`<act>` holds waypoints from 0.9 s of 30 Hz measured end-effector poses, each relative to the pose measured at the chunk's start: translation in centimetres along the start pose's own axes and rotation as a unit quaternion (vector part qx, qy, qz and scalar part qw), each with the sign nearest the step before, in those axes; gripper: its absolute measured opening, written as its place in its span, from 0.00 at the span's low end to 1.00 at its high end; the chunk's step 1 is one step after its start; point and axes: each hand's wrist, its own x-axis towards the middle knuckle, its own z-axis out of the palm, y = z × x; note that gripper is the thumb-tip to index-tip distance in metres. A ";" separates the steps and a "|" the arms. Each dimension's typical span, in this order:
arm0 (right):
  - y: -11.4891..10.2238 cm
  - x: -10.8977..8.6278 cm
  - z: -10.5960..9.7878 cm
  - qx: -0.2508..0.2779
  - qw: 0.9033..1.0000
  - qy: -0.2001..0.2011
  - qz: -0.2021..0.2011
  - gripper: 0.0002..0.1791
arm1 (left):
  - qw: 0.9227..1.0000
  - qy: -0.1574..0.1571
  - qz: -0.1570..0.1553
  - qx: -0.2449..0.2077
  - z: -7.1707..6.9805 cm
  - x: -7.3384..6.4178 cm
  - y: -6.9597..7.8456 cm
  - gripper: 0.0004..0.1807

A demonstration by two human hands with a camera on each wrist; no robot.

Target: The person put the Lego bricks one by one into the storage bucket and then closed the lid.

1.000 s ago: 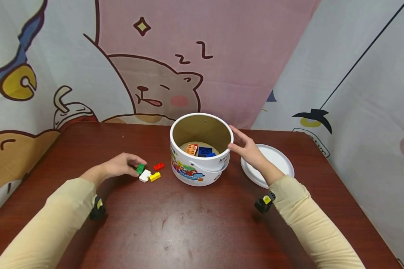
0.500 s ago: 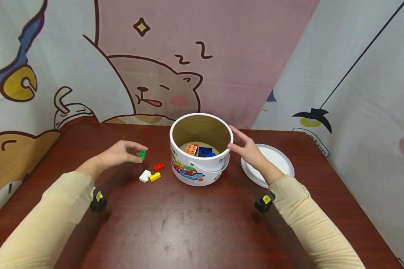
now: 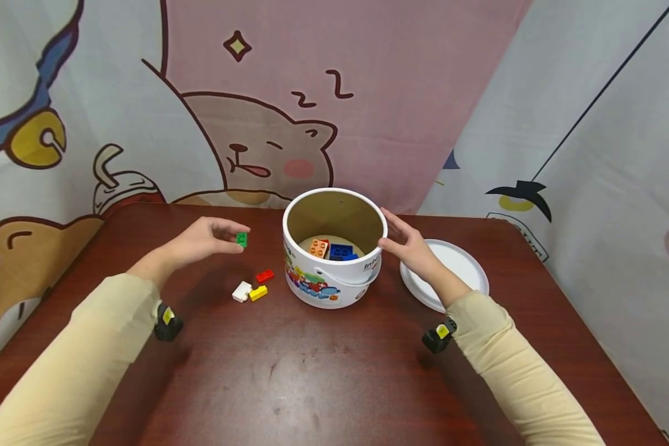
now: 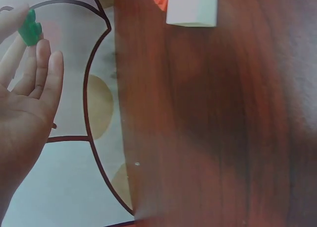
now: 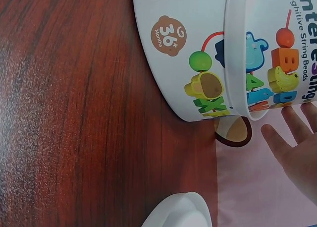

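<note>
Cartoon-printed backdrop [image 3: 412, 74], behind one red-brown table [image 3: 290, 371]. I list: green brick [image 3: 242, 240], pinched by the left hand [image 3: 201, 239], raised left of the white bucket [image 3: 312, 286]; right hand [image 3: 411, 249], fingers extended, touching the bucket's rim; white brick [image 3: 241, 292], yellow brick [image 3: 259, 293], red brick [image 3: 264, 276], loose on the table nearby; orange brick [image 3: 318, 248] and blue brick [image 3: 341, 251], inside, behind the bucket's front wall; white lid [image 3: 463, 266], beside it, partly masked by the right wrist [image 3: 447, 286].

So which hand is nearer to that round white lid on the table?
Right. The right hand is at the bucket, close beside the lid; the left hand, pinching a green brick, is across on the bucket's other side.
</note>
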 end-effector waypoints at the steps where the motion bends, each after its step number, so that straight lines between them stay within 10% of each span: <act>1: 0.0 0.0 0.0 0.000 1.000 0.000 0.002 0.36 | 1.000 0.001 0.001 0.000 -0.1 0.0 0.2 0.25; 27: 0.1 0.0 -0.1 -0.002 1.000 -0.005 -0.003 0.36 | 0.998 0.019 0.058 -0.016 -0.5 2.1 6.6 0.23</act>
